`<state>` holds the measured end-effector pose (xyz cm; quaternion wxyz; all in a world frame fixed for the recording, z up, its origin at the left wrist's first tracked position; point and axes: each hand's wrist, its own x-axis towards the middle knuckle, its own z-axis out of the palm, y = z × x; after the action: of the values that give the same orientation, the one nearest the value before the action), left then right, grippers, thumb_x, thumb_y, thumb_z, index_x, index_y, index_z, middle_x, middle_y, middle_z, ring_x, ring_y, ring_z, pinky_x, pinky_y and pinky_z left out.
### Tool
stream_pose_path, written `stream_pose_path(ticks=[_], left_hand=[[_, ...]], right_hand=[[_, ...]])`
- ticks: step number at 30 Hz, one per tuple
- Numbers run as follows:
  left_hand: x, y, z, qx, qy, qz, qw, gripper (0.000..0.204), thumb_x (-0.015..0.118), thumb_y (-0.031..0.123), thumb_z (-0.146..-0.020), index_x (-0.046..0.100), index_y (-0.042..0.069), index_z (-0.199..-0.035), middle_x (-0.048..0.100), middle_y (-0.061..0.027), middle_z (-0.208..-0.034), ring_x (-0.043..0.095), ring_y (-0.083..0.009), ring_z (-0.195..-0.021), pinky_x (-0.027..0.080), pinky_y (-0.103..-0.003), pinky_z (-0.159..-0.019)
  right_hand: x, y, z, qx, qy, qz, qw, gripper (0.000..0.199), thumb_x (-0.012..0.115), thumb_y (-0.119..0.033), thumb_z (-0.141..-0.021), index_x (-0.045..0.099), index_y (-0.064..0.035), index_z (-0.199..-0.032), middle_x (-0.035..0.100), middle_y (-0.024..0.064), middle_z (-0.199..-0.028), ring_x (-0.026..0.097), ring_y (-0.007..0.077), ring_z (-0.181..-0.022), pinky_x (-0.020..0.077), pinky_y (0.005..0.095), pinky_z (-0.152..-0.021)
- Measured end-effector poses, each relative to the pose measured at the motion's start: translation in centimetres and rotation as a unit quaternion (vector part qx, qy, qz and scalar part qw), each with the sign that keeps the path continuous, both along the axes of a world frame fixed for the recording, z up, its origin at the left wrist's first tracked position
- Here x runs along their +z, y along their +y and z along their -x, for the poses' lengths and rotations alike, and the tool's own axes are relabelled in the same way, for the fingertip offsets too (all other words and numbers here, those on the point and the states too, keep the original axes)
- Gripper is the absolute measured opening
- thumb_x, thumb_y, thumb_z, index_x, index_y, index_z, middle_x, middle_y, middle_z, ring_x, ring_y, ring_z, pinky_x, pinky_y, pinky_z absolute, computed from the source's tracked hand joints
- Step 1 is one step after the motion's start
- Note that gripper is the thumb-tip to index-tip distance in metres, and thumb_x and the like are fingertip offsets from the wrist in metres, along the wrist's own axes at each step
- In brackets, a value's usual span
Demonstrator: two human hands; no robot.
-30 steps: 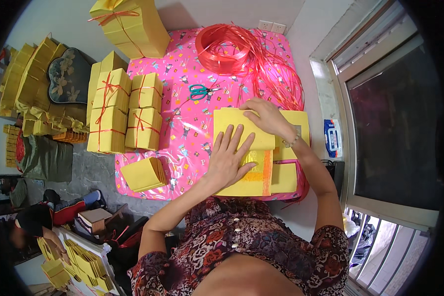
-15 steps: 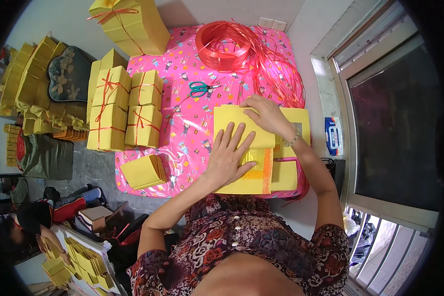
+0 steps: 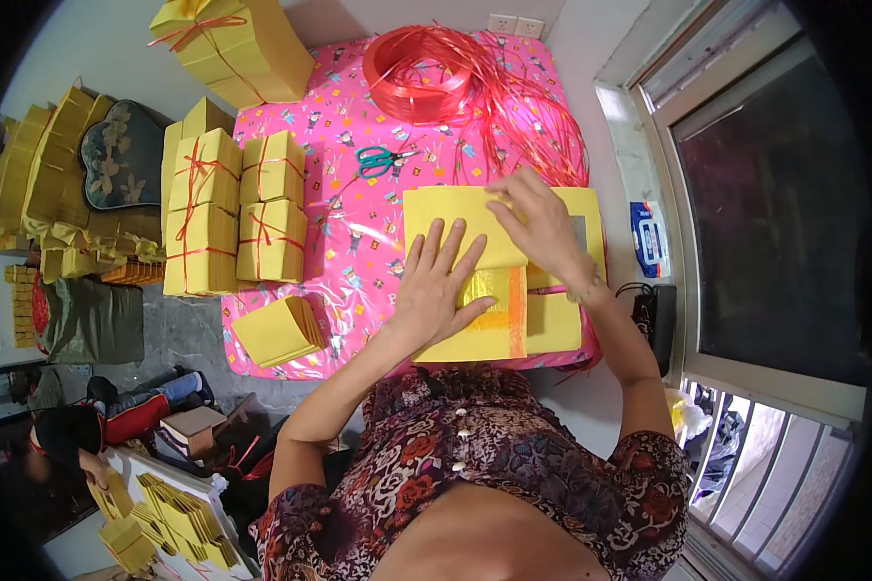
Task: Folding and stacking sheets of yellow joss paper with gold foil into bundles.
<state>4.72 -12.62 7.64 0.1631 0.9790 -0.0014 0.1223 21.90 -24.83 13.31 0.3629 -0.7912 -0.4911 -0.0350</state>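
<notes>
In front of me lie yellow paper sheets [image 3: 446,341], folded over in the upper part, with a shiny gold patch and an orange stripe on the near part. My left hand [image 3: 434,290] rests flat on them, fingers spread and thumb by the gold patch. Over the far edge of the folded part, my right hand [image 3: 543,228] has bent fingers that stand apart, fingertips at the paper. More yellow paper [image 3: 557,324] shows beneath and to the right, with a grey patch partly hidden by my right hand.
Teal-handled scissors [image 3: 376,161] and a coil of red plastic ribbon [image 3: 417,92] lie farther back on the pink tablecloth [image 3: 344,208]. Tied yellow bundles [image 3: 202,208] stand at the left, near a loose yellow stack [image 3: 276,331]. A window [image 3: 765,223] borders the right; another person works lower left.
My right hand has shifted slightly right along the paper's far edge. My left hand stays flat on the paper. The whole view has shifted a little.
</notes>
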Motion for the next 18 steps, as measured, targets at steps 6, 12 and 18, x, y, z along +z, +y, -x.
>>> stream_pose_path(ticks=[6, 12, 18], left_hand=[[-0.2, 0.1, -0.1, -0.005, 0.0, 0.0, 1.0, 0.084, 0.058, 0.06, -0.09, 0.035, 0.012, -0.155, 0.029, -0.0244, -0.158, 0.022, -0.0482, -0.146, 0.023, -0.06, -0.116], [-0.7, 0.0, -0.1, -0.004, 0.001, 0.006, 1.0, 0.084, 0.059, 0.06, -0.089, 0.035, 0.013, -0.155, 0.028, -0.0247, -0.158, 0.022, -0.0488, -0.147, 0.023, -0.06, -0.116], [-0.2, 2.4, 0.0, -0.082, 0.044, 0.032, 0.995, 0.086, 0.057, 0.063, -0.089, 0.033, 0.015, -0.156, 0.026, -0.0238, -0.16, 0.02, -0.0465, -0.148, 0.021, -0.057, -0.118]], right_hand=[[-2.3, -3.6, 3.5, 0.054, 0.02, 0.057, 0.997, 0.013, 0.067, -0.014, -0.09, 0.059, -0.0051, -0.092, 0.057, 0.0101, -0.084, 0.061, 0.0311, -0.079, 0.0483, 0.0428, -0.068], [-4.8, -4.0, 4.0, 0.017, 0.053, 0.033, 0.998, 0.012, 0.069, -0.014, -0.089, 0.059, -0.0063, -0.091, 0.056, 0.0087, -0.08, 0.059, 0.0292, -0.077, 0.0475, 0.0404, -0.067], [-6.2, -4.0, 3.6, -0.001, 0.066, 0.007, 0.998, 0.012, 0.07, -0.014, -0.088, 0.06, -0.0061, -0.087, 0.057, 0.0081, -0.081, 0.059, 0.0282, -0.077, 0.047, 0.0393, -0.067]])
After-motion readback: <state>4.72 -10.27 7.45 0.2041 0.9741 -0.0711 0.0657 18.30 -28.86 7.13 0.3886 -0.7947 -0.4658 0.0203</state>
